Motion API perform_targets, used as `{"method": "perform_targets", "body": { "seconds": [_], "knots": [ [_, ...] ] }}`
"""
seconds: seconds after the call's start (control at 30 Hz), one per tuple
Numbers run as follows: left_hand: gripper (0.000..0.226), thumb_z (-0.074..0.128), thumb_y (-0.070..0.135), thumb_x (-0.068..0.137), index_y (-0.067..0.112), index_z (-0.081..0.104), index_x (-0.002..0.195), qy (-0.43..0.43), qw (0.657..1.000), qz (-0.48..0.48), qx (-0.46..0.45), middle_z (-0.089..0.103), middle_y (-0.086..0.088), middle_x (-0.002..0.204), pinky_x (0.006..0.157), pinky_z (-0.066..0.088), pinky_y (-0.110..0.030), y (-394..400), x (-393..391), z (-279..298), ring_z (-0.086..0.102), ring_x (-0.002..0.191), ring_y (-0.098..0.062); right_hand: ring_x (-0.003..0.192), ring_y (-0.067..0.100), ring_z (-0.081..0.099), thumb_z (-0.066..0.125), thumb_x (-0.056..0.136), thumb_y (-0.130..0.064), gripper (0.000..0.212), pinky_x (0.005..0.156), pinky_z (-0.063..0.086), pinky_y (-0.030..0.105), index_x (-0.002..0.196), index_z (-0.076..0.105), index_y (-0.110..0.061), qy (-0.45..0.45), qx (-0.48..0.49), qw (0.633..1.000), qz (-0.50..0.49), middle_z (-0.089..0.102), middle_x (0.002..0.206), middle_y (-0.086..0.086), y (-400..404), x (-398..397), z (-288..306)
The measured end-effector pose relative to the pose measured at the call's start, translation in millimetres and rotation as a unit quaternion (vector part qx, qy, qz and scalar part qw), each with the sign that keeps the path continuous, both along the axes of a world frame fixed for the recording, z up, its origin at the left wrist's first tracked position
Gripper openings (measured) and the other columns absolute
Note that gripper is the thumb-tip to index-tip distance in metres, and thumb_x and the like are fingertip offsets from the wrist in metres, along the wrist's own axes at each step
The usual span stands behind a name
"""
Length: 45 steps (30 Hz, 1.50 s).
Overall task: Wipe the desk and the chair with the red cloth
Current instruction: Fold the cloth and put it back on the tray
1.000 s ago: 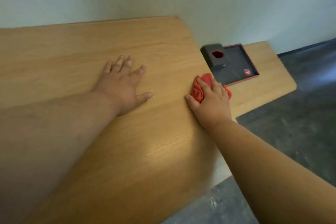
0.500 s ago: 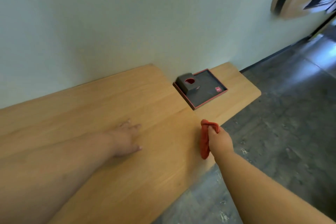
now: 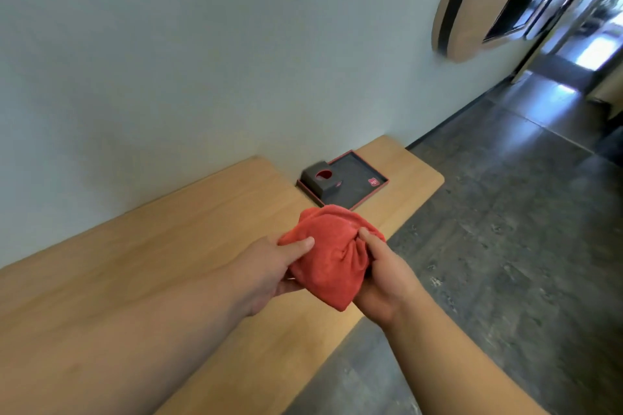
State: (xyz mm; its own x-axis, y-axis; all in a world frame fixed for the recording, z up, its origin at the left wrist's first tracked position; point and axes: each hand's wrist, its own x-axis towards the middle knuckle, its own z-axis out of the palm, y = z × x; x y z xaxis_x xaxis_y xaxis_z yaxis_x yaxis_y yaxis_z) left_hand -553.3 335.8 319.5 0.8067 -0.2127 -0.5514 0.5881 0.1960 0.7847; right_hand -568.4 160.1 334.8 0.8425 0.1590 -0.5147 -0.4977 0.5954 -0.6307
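Note:
The red cloth (image 3: 328,254) is bunched up in the air above the front edge of the light wooden desk (image 3: 175,236). My left hand (image 3: 273,268) grips its left side, thumb on top. My right hand (image 3: 384,276) holds its right side, fingers curled into the folds. Both hands are lifted off the desk. No chair is in view.
A dark tray with a red rim (image 3: 354,183) lies on the lower desk section at the right, with a dark box (image 3: 320,178) that has a round red hole standing in it. Grey stone floor (image 3: 505,246) lies right of the desk. The white wall runs behind.
My right hand lifted the cloth off the desk edge. My left hand left the desktop and took hold of the cloth too. The view rose and turned toward the room.

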Motion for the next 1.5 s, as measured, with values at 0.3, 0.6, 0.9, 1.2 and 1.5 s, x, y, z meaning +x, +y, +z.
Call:
{"method": "perform_targets", "body": {
  "seconds": [0.3, 0.6, 0.9, 1.2, 1.5],
  "knots": [
    [0.036, 0.067, 0.011, 0.084, 0.016, 0.058, 0.119, -0.038, 0.997, 0.024, -0.067, 0.077, -0.007, 0.105, 0.071, 0.061, -0.038, -107.3, -12.1, 36.8, 0.073, 0.097, -0.024, 0.117, 0.033, 0.064, 0.059, 0.094, -0.038, 0.046, 0.087, 0.057, 0.046, 0.13, 0.061, -0.009, -0.029, -0.004, 0.994, 0.102, 0.066, 0.128, 0.018, -117.4, -12.0, 16.6],
    [0.074, 0.079, 0.018, 0.074, 0.031, 0.042, 0.136, -0.123, 0.992, 0.011, -0.031, 0.065, -0.004, 0.124, 0.075, 0.059, -0.052, -255.9, 23.1, 80.3, 0.071, 0.102, -0.029, 0.107, 0.029, 0.069, 0.062, 0.095, -0.02, 0.031, 0.091, 0.056, 0.045, 0.126, 0.061, -0.015, -0.089, -0.131, 0.978, 0.138, 0.074, 0.115, 0.012, -278.9, 36.8, 66.7],
    [0.051, 0.084, 0.033, 0.077, 0.025, 0.063, 0.122, -0.215, 0.97, -0.049, 0.098, 0.074, -0.001, 0.113, 0.093, 0.055, -0.047, -322.0, 103.6, 94.6, 0.07, 0.106, -0.022, 0.115, 0.019, 0.066, 0.085, 0.071, -0.031, 0.082, 0.096, 0.054, 0.048, 0.138, 0.04, -0.047, -0.223, -0.207, 0.947, 0.108, 0.065, 0.128, -0.005, -349.9, 128.4, 75.2],
    [0.038, 0.076, 0.027, 0.082, 0.012, 0.064, 0.115, -0.17, 0.985, -0.008, 0.01, 0.077, -0.009, 0.097, 0.07, 0.062, -0.039, -357.8, 250.6, 49.3, 0.075, 0.086, -0.024, 0.109, 0.027, 0.069, 0.065, 0.095, -0.017, 0.029, 0.097, 0.054, 0.046, 0.123, 0.065, -0.012, -0.22, -0.285, 0.919, 0.161, 0.073, 0.116, 0.011, -390.8, 271.2, 69.8],
    [0.038, 0.064, 0.023, 0.091, 0.009, 0.057, 0.125, -0.03, 0.993, 0.052, -0.104, 0.071, -0.016, 0.118, 0.092, 0.054, -0.057, -397.0, 391.2, -11.6, 0.068, 0.109, -0.034, 0.109, 0.034, 0.068, 0.065, 0.088, -0.033, 0.043, 0.093, 0.056, 0.048, 0.122, 0.065, -0.006, -0.109, -0.218, 0.956, 0.163, 0.072, 0.116, 0.02, -421.2, 432.8, 17.8]
  ]
}}
